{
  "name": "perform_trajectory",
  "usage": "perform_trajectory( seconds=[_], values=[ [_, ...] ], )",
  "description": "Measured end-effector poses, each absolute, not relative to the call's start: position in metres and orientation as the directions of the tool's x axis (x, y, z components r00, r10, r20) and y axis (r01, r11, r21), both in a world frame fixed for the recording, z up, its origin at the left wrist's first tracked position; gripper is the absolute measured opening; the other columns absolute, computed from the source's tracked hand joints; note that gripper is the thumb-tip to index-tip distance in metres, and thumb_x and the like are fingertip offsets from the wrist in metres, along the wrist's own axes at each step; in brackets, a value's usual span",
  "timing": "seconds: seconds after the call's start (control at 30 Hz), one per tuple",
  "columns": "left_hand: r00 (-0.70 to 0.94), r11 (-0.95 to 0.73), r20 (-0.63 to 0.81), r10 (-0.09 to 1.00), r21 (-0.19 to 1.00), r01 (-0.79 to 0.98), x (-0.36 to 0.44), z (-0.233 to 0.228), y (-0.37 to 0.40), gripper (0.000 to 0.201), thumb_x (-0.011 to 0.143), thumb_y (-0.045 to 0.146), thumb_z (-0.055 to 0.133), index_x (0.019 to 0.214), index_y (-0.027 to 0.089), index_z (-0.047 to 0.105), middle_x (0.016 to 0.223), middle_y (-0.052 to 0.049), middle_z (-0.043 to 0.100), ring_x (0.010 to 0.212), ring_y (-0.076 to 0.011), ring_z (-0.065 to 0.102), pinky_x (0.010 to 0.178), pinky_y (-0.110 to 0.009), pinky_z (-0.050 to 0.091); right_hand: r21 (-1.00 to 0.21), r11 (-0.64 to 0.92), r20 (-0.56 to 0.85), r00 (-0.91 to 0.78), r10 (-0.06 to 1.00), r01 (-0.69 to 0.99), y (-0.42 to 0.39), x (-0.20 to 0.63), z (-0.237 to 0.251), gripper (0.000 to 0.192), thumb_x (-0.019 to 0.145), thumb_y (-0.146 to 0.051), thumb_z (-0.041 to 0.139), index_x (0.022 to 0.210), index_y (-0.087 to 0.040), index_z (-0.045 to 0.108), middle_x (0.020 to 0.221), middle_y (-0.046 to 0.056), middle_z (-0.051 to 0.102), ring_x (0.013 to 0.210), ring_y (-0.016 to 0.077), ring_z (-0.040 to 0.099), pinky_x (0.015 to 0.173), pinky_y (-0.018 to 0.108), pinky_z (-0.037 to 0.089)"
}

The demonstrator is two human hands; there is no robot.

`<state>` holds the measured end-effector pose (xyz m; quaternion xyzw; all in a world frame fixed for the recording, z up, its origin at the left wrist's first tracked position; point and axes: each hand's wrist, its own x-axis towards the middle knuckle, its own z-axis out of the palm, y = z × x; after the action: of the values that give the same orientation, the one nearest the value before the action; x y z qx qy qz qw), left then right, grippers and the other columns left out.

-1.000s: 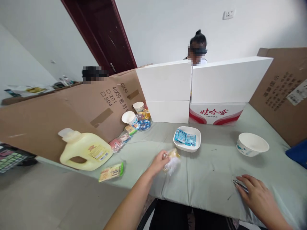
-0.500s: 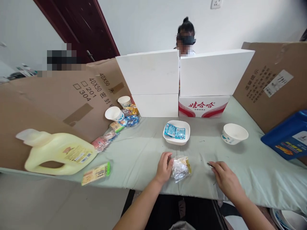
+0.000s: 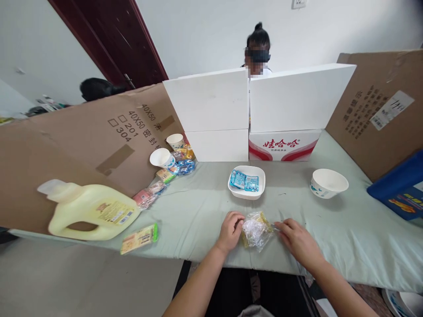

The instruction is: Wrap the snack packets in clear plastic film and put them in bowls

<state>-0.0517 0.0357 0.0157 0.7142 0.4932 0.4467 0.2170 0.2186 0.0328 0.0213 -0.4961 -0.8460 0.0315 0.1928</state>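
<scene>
A crinkled clear plastic packet (image 3: pixel 256 231) with golden-yellow patches along its edges lies on the pale green tablecloth (image 3: pixel 194 220), its middle puckered and whitish with glare. Its left edge meets the fingertips of the left hand (image 3: pixel 230 231). A slim tool (image 3: pixel 275 227), mostly hidden in the right hand (image 3: pixel 297 241), points toward its right edge.

the pale green cloth-covered desk (image 3: pixel 198 220) carried a crumpled clear plastic packet (image 3: pixel 256 231) near its front edge, a rounded white dish (image 3: pixel 246 195) behind that, a round white paper bowl (image 3: pixel 327 187) to the right and, at left, a flat yellow green-ended packet (image 3: pixel 139 239) and a pale yellow plastic jug (image 3: pixel 99 207).
</scene>
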Motion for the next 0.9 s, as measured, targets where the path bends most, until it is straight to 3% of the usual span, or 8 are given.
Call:
perform_trajectory(
  seconds=[0.1, 0.2, 0.3, 0.4, 0.47, 0.57, 0.67, 0.9],
  values=[
    [0.185, -0.494, 0.482, 0.856, 0.661, 0.565, -0.05, 0.018, 0.033, 0.027, 0.091, 0.035, 0.045, 0.101, 0.017, 0.062, 0.1, -0.011, 0.061, 0.098, -0.024, 0.056, 0.086, -0.042, 0.047, -0.204, 0.34, 0.3, -0.272, 0.914, 0.918, 0.03, 0.266, 0.009, 0.032, 0.092, -0.031, 0.041, 0.107, -0.021, 0.067, 0.088, 0.008, 0.062, 0.08, 0.0217, 0.06, 0.075, 0.037, 0.049],
    [0.381, -0.585, 0.461, 0.801, 0.474, 0.657, -0.04, 0.024, 0.026, 0.038, 0.081, 0.044, 0.06, 0.109, 0.019, 0.063, 0.118, -0.013, 0.059, 0.117, -0.033, 0.048, 0.098, -0.051, 0.038, -0.217, 0.231, 0.367, -0.141, 0.92, 0.948, 0.019, 0.274, 0.013, 0.035, 0.09, -0.041, 0.046, 0.111, -0.021, 0.065, 0.098, 0.012, 0.063, 0.093, 0.028, 0.058, 0.082, 0.045, 0.048],
    [0.557, -0.655, 0.346, 0.755, 0.348, 0.671, -0.022, 0.032, 0.018, 0.054, 0.075, 0.044, 0.068, 0.123, 0.023, 0.057, 0.132, -0.012, 0.055, 0.129, -0.0367, 0.038, 0.104, -0.055, 0.029, -0.354, 0.41, 0.374, -0.274, 0.886, 0.841, 0.007, 0.241, 0.03, 0.062, 0.081, -0.048, 0.061, 0.135, -0.022, 0.046, 0.126, 0.014, 0.055, 0.114, 0.0306, 0.052, 0.092, 0.047, 0.046],
    [0.592, -0.678, 0.331, 0.735, 0.357, 0.643, -0.009, 0.038, 0.012, 0.046, 0.083, 0.024, 0.059, 0.129, 0.023, 0.052, 0.127, -0.009, 0.06, 0.127, -0.0281, 0.045, 0.106, -0.05, 0.03, -0.425, 0.571, 0.318, -0.475, 0.821, 0.702, 0.001, 0.2, 0.041, 0.081, 0.073, -0.037, 0.071, 0.144, -0.027, 0.033, 0.147, 0.012, 0.037, 0.129, 0.0293, 0.042, 0.099, 0.045, 0.045],
    [0.581, -0.688, 0.369, 0.726, 0.376, 0.621, -0.009, 0.04, 0.01, 0.04, 0.084, 0.014, 0.054, 0.123, 0.022, 0.056, 0.119, -0.008, 0.064, 0.121, -0.0239, 0.05, 0.107, -0.047, 0.031, -0.448, 0.595, 0.317, -0.503, 0.804, 0.668, 0.002, 0.187, 0.04, 0.062, 0.078, -0.023, 0.062, 0.137, -0.027, 0.044, 0.141, 0.011, 0.045, 0.123, 0.0257, 0.049, 0.096, 0.041, 0.047],
    [0.548, -0.695, 0.432, 0.717, 0.372, 0.616, -0.027, 0.041, 0.008, 0.031, 0.086, 0.012, 0.054, 0.115, 0.023, 0.061, 0.106, -0.006, 0.068, 0.109, -0.0221, 0.057, 0.103, -0.046, 0.038, -0.512, 0.533, 0.352, -0.401, 0.846, 0.673, 0.012, 0.195, 0.029, 0.032, 0.087, -0.012, 0.042, 0.109, -0.023, 0.063, 0.107, 0.008, 0.065, 0.098, 0.0198, 0.063, 0.084, 0.036, 0.053],
    [0.455, -0.647, 0.494, 0.741, 0.343, 0.681, -0.061, 0.041, 0.004, 0.023, 0.087, 0.014, 0.053, 0.104, 0.024, 0.065, 0.093, -0.004, 0.068, 0.1, -0.0221, 0.059, 0.096, -0.045, 0.044, -0.526, 0.444, 0.39, -0.258, 0.884, 0.726, 0.021, 0.225, 0.016, 0.027, 0.09, -0.019, 0.04, 0.095, -0.022, 0.066, 0.099, 0.008, 0.066, 0.092, 0.0212, 0.063, 0.082, 0.038, 0.054],
    [0.216, -0.462, 0.558, 0.801, 0.347, 0.816, -0.111, 0.046, -0.015, 0.024, 0.084, 0.008, 0.048, 0.089, 0.023, 0.065, 0.087, -0.005, 0.064, 0.097, -0.0243, 0.059, 0.085, -0.044, 0.049, -0.442, 0.36, 0.536, -0.081, 0.841, 0.822, 0.013, 0.26, 0.033, 0.03, 0.082, -0.015, 0.04, 0.098, -0.023, 0.065, 0.107, 0.009, 0.065, 0.103, 0.0257, 0.058, 0.092, 0.049, 0.046]
  ],
)
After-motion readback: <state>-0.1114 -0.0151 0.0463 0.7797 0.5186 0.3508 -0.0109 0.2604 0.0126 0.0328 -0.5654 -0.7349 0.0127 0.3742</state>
